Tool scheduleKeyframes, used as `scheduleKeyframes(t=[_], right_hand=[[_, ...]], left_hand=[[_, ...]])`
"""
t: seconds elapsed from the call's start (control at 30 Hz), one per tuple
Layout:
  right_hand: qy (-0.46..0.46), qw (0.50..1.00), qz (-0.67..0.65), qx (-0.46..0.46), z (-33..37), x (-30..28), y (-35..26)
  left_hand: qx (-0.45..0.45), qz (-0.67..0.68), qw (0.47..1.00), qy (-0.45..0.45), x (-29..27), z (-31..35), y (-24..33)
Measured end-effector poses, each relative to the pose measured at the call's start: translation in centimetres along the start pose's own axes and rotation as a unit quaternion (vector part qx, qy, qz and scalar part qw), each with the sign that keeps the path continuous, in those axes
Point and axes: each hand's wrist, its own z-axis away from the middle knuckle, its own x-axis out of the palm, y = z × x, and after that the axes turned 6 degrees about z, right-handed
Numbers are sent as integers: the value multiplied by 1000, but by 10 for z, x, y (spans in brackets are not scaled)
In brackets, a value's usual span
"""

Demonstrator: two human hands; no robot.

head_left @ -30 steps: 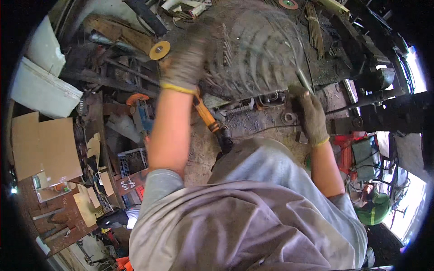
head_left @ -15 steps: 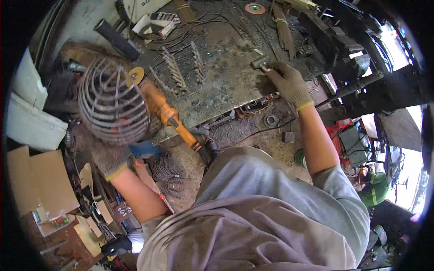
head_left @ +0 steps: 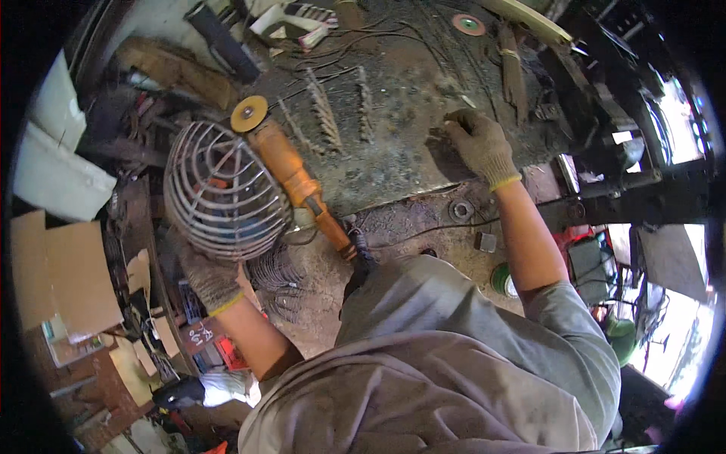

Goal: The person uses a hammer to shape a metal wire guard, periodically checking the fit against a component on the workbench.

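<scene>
My left hand (head_left: 208, 276), in a grey knitted glove with a yellow cuff, grips a domed cage of bent metal rods (head_left: 240, 244) from below, left of the workbench. Just right of the cage lies an orange angle grinder (head_left: 286, 163) with a yellow disc (head_left: 249, 113), its rear end pointing toward my lap. Over the right part of the bench is my gloved right hand (head_left: 480, 145), fingers curled; whatever they hold is hidden. Two twisted metal rods (head_left: 325, 113) and a thinner one lie on the metal bench top (head_left: 412, 144).
A dark tube (head_left: 221, 41) and an open white box (head_left: 295, 26) lie at the back left. A pinkish disc (head_left: 468, 25) and a tied bundle of strips (head_left: 513, 76) are farther right. More bent-rod pieces (head_left: 276, 272) lie on the floor, with a metal ring (head_left: 460, 209) and small block (head_left: 486, 242).
The cage has swung lower and slightly right with my left hand. A small hammer-like tool seen at my right fingers before no longer shows. The whole view has shifted somewhat.
</scene>
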Motion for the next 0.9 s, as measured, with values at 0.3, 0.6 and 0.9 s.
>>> scheduleKeyframes(t=[0.3, 0.6, 0.9], right_hand=[[28, 985, 167, 27, -157, 29, 51], [-34, 953, 282, 103, -216, 66, 37], [-61, 964, 253, 61, -212, 27, 16]], left_hand=[[-7, 42, 999, 4, -22, -2, -7], [5, 49, 998, 28, -79, 1, 7], [-28, 78, 996, -22, -28, 17, -1]])
